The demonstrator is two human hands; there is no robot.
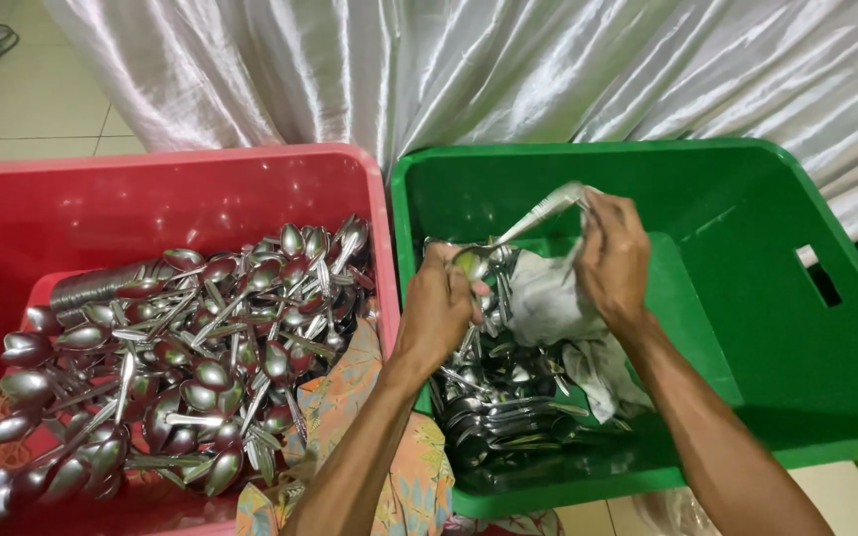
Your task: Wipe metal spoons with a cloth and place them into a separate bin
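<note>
Hands work over our green crate (747, 199); left hand (439, 303) clamps a spoon (508, 238); right hand (613, 258) closes around its handle with a white cloth (548, 298).

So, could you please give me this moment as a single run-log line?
left hand: holds spoon by bowl | right hand: wipes handle with white cloth | over green crate | red crate: spoon pile

A catering back room: red crate (12, 199) and green crate (786, 328) heaped with spoons (191, 347), satin drape (469, 60) behind
</note>
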